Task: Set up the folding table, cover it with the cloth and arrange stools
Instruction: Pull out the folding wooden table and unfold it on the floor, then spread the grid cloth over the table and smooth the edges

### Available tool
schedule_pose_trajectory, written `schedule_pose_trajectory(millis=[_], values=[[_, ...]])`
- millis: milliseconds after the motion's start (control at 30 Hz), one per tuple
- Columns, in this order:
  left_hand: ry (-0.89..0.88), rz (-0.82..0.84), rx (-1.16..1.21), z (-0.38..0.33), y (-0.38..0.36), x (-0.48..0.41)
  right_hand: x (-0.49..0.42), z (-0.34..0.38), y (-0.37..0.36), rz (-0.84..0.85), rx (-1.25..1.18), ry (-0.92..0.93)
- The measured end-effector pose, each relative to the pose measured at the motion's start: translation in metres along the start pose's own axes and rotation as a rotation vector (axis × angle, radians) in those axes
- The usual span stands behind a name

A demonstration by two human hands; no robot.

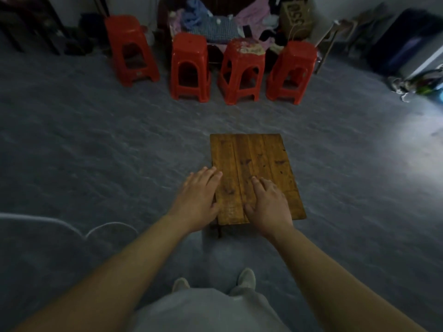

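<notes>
While both hands lie on the near half of the table (259, 159), it stands low on the floor (96, 140) just ahead of the person's feet, its plank top level. The left hand (197, 200) rests over the left edge with fingers straight and close together. The right hand (267, 204) lies flat on the top, fingers a little spread. Neither grips anything, though whether the palms press down or only touch is hard to tell from this blurred view.

The risk lies underneath: only a dark bit of leg shows below the near edge, so the legs may not be fully out. Weight put on that near edge could tip the top or fold the legs. A pale cable (48, 219) loops on the floor to the left and could catch a foot while carrying stools (189, 68).

Counted: one table, four red stools in a row by the far wall, well apart from the table, and two hands. No cloth can be picked out for certain; a pile (215, 22) of fabric sits behind the stools.
</notes>
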State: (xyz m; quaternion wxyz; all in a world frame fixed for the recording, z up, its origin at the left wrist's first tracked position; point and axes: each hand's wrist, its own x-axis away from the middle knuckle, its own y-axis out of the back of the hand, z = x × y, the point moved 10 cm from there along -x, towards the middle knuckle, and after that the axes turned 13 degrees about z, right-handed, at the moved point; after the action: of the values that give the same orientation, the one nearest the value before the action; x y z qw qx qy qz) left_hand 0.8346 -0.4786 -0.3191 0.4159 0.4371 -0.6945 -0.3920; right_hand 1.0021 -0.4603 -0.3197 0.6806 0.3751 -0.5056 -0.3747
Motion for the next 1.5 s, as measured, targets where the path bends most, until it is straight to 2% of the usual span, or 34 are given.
schedule_pose_trajectory(millis=[367,600,833,1033,1333,1500], values=[[-0.067,-0.018,0.023,-0.016,0.042,-0.023,-0.003,-0.009,0.036,-0.101,-0.083,-0.025],[-0.203,-0.018,-0.002,-0.061,0.064,-0.053,0.01,-0.043,0.059,-0.199,-0.166,-0.115],[-0.443,0.046,-0.088,-0.118,0.052,-0.081,0.052,-0.086,0.065,-0.25,-0.222,-0.352],[-0.801,0.15,-0.173,-0.186,0.036,-0.07,0.134,-0.105,0.057,-0.389,-0.301,-0.686],[-1.255,0.24,-0.276,-0.314,0.001,0.031,0.323,-0.104,0.023,-0.507,-0.353,-1.184],[-1.466,0.248,-0.284,-0.392,-0.025,0.114,0.432,-0.108,-0.014,-0.572,-0.429,-1.381]])
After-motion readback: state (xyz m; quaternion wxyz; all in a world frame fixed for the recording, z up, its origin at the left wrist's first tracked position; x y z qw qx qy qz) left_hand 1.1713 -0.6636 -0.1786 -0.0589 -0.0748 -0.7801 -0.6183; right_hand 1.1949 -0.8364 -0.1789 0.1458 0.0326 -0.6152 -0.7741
